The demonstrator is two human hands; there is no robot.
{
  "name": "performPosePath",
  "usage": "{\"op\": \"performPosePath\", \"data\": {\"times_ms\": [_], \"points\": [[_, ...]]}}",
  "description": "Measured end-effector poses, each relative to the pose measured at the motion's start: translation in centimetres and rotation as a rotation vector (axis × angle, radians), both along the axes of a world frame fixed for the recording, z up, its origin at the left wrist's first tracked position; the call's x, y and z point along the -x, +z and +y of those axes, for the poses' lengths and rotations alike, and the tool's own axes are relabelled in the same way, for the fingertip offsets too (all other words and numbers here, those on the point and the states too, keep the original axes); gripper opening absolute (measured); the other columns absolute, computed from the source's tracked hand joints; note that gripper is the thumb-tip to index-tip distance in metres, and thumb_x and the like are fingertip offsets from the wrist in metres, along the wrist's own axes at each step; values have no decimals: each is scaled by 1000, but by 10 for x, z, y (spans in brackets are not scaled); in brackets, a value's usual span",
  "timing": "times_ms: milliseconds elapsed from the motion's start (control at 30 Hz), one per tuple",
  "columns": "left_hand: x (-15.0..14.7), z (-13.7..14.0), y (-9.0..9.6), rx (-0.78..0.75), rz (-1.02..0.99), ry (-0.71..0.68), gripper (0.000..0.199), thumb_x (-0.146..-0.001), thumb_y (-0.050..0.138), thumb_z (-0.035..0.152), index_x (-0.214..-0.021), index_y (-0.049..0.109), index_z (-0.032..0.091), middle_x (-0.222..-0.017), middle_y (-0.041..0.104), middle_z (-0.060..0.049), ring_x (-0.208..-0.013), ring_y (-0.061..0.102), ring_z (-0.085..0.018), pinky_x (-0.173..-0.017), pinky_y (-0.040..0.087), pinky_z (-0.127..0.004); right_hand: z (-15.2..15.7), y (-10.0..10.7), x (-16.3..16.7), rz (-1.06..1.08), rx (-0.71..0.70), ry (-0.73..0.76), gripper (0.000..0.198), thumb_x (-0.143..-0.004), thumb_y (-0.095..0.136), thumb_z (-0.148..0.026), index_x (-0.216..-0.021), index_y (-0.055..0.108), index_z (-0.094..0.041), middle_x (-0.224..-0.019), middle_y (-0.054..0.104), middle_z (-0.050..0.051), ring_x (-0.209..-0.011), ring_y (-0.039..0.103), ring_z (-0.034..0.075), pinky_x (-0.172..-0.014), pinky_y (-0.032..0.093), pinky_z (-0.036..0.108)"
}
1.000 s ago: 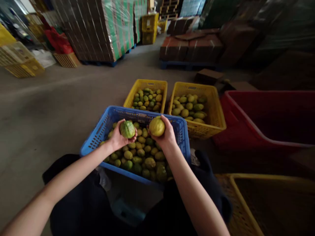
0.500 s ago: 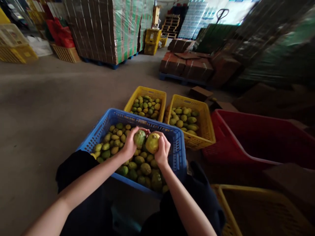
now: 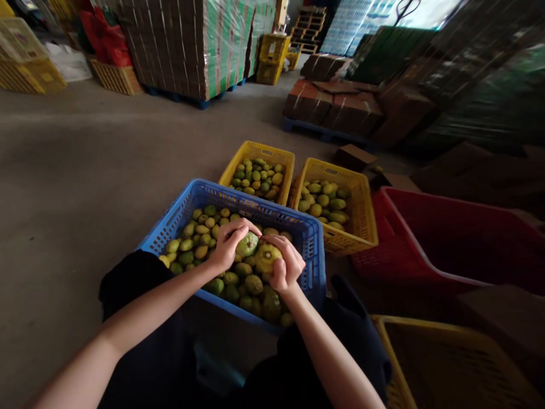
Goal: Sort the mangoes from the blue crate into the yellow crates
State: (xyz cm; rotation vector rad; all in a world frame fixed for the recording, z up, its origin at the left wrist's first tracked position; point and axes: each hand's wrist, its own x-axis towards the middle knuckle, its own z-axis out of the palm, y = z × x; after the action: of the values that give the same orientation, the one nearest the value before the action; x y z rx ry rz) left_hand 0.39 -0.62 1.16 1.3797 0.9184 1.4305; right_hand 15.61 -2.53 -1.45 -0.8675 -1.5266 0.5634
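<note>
My left hand [image 3: 232, 241] is closed round a green lemon [image 3: 247, 244], its fingers curled over the far side. In my right hand [image 3: 288, 262] is a larger yellow lemon [image 3: 267, 259], gripped between thumb and fingers. The two fruits are side by side, and the fingertips of both hands nearly meet behind them. Both hands are low over a blue plastic crate [image 3: 150, 241] that holds many green and yellow lemons [image 3: 202, 230]. Part of the fruit in the crate is hidden beneath my hands.
Two yellow crates of lemons [image 3: 255, 149] [image 3: 361, 221] stand beyond the blue crate. To the right is a red bin [image 3: 395, 250], with another yellow crate [image 3: 383, 335] nearer me. Flattened cartons on a blue pallet [image 3: 326, 132] and wrapped box stacks [image 3: 170, 45] stand farther back.
Both hands have turned palm-down over the two lemons and come slightly lower, nearer the fruit in the crate. The view has shifted a little.
</note>
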Motion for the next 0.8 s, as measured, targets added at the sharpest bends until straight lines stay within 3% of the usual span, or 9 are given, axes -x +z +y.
{"op": "performPosePath", "data": {"times_ms": [167,500,667,800], "points": [[0,-2,-1,-16,-2,11,38,-86,43,43,-71,70,21,-79,69,-5,-78,61,-22,-79,45,-35,0,-1,-1,-51,-29,12,33,-79,49,-33,-104,70,-28,-96,70,7,-88,65,27,-81,50,45],[-2,2,-6,25,85,113,36,-90,37,33,-74,67,19,-80,68,-3,-79,60,-19,-79,44,-31,3,-2,9,7,197,-61,37,-93,36,-39,-97,70,-25,-93,69,4,-87,63,23,-80,46,35],[-2,4,-9,31,136,122,35,-91,35,33,-83,66,17,-86,68,-5,-85,59,-19,-80,44,-30,10,-10,10,69,232,-94,40,-93,37,-44,-94,69,-19,-88,69,4,-81,62,21,-76,46,33],[-3,5,-12,48,163,142,30,-91,36,32,-94,63,18,-98,67,-5,-94,59,-18,-87,42,-29,16,-7,11,154,348,-97,39,-91,39,-44,-87,69,-18,-83,69,3,-78,60,19,-73,46,31]]}}
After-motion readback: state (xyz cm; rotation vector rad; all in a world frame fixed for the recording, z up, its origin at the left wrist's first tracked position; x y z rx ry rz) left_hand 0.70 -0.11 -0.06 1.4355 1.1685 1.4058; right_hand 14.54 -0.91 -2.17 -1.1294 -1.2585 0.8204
